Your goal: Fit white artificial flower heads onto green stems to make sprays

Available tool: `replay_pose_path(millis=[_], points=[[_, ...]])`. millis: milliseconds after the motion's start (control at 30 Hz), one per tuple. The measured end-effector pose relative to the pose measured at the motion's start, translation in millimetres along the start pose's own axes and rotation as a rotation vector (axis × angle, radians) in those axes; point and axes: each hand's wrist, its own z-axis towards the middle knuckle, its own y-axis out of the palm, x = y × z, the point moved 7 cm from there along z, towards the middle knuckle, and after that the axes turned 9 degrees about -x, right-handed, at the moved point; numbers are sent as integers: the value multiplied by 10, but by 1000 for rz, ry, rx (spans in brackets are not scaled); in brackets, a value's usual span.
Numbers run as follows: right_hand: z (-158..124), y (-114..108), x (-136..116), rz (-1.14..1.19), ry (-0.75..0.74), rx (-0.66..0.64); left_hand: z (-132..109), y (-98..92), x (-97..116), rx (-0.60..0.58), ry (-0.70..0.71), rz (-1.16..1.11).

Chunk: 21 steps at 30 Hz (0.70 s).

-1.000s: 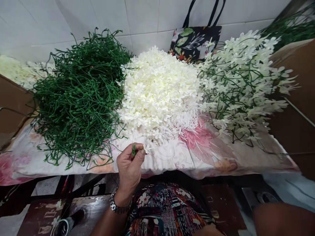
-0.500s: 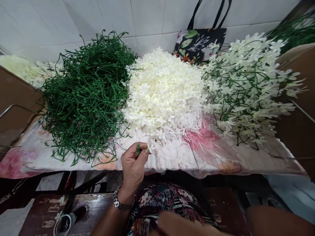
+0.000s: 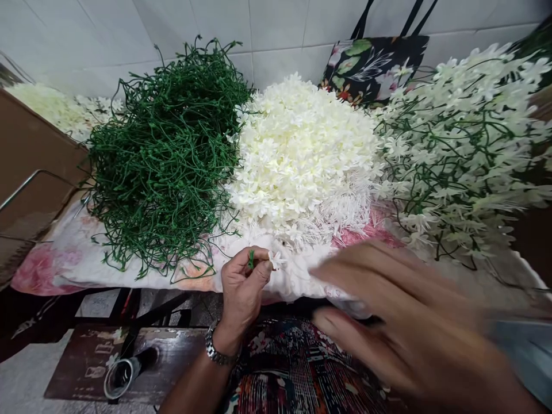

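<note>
My left hand (image 3: 245, 283), with a watch on its wrist, is closed in a pinch at the table's front edge. A bit of green artificial flower stem (image 3: 251, 259) shows between its fingers. A small white flower piece (image 3: 278, 260) shows at its fingertips. My right hand (image 3: 401, 310) is smeared by motion to the right of it; thumb and fingers are apart, and I see nothing between them. Beyond the hands lie a heap of green stems (image 3: 168, 155), a mound of loose white flower heads (image 3: 306, 149) and, to the right, assembled white flower sprays (image 3: 466, 155).
A flowered cloth (image 3: 142, 276) covers the table. Thin white stamen pieces (image 3: 340, 215) lie before the mound. A cardboard box (image 3: 38, 155) stands at left, and a black floral bag (image 3: 375, 69) leans on the tiled wall. Below is a wooden bench with a cup (image 3: 118, 376).
My right hand has risen from the lap to the table's front edge on the right. The left hand keeps its pinch, with the white piece now showing more clearly. The view has shifted slightly.
</note>
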Motion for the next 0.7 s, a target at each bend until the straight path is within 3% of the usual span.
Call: replay_pose_path(millis=[100,233,433,700], points=[[158,229,253,22,-10,-54,-55,67,24,-45,-11,-10],[164,426,330,176,-8,33,-98,140,10,-92,23,-83],[113,408,314,242,11,135,-129,176,-12,-136,66,-84],[79,402,316,237,2,224,-180,159,85,-107,194,65]])
